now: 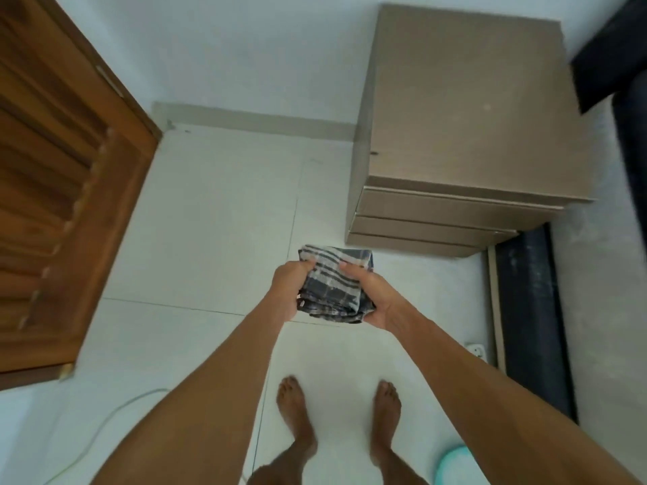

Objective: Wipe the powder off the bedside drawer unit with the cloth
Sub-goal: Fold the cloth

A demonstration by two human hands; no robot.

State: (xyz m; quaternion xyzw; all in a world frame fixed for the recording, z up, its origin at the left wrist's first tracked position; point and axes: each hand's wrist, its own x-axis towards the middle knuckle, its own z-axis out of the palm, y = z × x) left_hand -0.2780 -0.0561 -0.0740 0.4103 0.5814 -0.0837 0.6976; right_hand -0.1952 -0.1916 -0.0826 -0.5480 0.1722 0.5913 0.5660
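A folded blue-grey and white checked cloth (332, 285) is held between both hands above the white floor. My left hand (289, 290) grips its left edge and my right hand (371, 295) grips its right edge, thumbs on top. The beige bedside drawer unit (469, 110) stands ahead and to the right against the wall, its drawer fronts facing me. Its top looks mostly plain, with a small pale speck near the middle right. The cloth is in front of and below the unit, apart from it.
A brown louvred wooden door (59, 190) stands at the left. A dark bed frame (532, 309) runs along the right beside the unit. A white cable (105, 421) lies on the floor at lower left, a teal round object (455, 463) at lower right. My bare feet stand on white tiles.
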